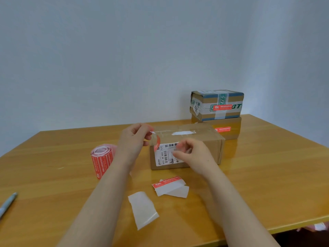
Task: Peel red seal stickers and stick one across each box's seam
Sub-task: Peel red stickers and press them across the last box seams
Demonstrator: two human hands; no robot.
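Note:
A brown cardboard box (pixel 199 139) with a white shipping label lies on the wooden table (pixel 258 175) in front of me. My left hand (pixel 132 139) pinches a curled red seal sticker (pixel 157 142) at the box's near left corner. My right hand (pixel 193 154) hovers in front of the label, fingers curled round a blurred scrap whose nature I cannot tell. A roll of red seal stickers (pixel 102 158) stands left of the box. At the back right, two stacked boxes each carry a red sticker: the upper (pixel 217 104), the lower (pixel 226 129).
White backing papers (pixel 143 209) lie near the front edge, with another backing piece that has a red strip (pixel 170 187) beside them. A pen (pixel 8 204) rests at the far left edge. A plain wall stands behind the table.

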